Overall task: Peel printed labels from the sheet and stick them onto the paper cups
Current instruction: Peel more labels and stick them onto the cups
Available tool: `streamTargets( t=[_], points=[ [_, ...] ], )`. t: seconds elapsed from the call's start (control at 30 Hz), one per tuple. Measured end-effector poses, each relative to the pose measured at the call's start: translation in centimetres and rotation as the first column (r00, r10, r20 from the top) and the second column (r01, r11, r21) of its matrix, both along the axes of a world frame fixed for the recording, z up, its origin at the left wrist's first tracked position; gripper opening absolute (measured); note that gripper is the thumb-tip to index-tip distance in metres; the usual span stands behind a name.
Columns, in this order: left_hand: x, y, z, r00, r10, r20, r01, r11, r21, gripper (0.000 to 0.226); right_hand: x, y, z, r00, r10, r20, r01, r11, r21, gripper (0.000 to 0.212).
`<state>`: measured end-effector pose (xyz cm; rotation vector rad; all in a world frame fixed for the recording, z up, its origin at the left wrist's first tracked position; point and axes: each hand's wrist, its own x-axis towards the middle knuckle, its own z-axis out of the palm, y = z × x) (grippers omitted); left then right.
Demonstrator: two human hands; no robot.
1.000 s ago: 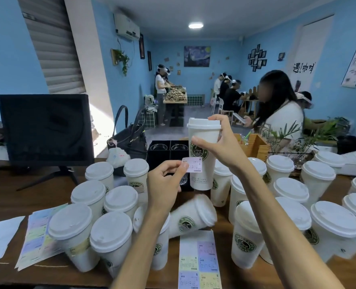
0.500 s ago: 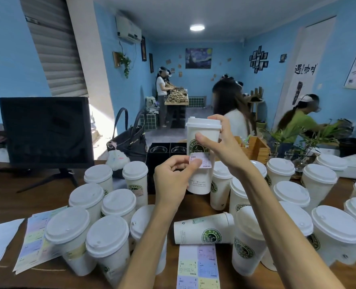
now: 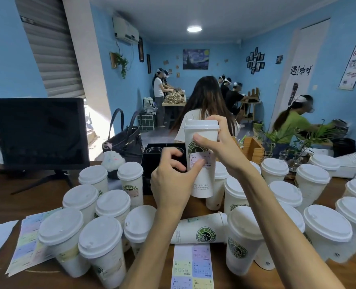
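A pink label [image 3: 200, 160] is laid on the side of a lidded paper cup [image 3: 202, 155], just below the green logo, and is pressed on by the thumb of the left hand [image 3: 173, 180]; the other left fingers are curled loosely and hold nothing. The cup is held off the counter [image 3: 10, 203] by the right hand [image 3: 219, 147], with its grip wrapped round the upper wall under the lid. Judged step: smoothing down. Risks: a crease or trapped bubble if the label is rubbed unevenly; a skewed edge if the cup is rotated under the thumb; the thin wall may be dented by too firm a press. The label sheet [image 3: 192, 265] lies at the near edge, beside a tipped-over cup [image 3: 198, 231], which could be knocked and rolled by an elbow. Upright cups are crowded on both sides.
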<state>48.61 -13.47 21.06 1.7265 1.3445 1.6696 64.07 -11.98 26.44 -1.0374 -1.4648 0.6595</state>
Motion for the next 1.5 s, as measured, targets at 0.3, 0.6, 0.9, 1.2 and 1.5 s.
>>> streamTargets(
  t=[0.3,0.6,0.9,1.2,1.5],
  points=[
    [0.3,0.4,0.6,0.785,-0.489,0.381,0.52,0.854,0.023,0.064,-2.2,-1.6,0.0,0.996,-0.014,-0.092,0.018,0.999,0.037,0.076],
    [0.7,0.7,0.4,0.816,-0.348,0.461,0.361,0.931,0.065,0.057,-4.5,-3.0,-3.1,0.999,0.002,-0.05,0.002,0.997,0.079,0.07],
    [0.2,0.9,0.0,0.832,-0.268,0.486,0.288,0.957,0.037,0.046,-4.6,-2.4,-4.0,0.991,0.033,-0.132,-0.02,0.995,0.097,0.068],
    [-1.6,1.4,0.5,0.906,-0.203,0.37,0.184,0.979,0.088,0.033,-5.1,-0.8,-3.3,0.988,0.045,-0.146,-0.03,0.994,0.1,0.071],
    [-8.6,0.4,2.0,0.977,-0.145,0.155,0.139,0.989,0.048,0.03,-5.4,2.1,-2.8,0.993,-0.114,-0.023,0.116,0.988,0.104,0.098]
  ],
)
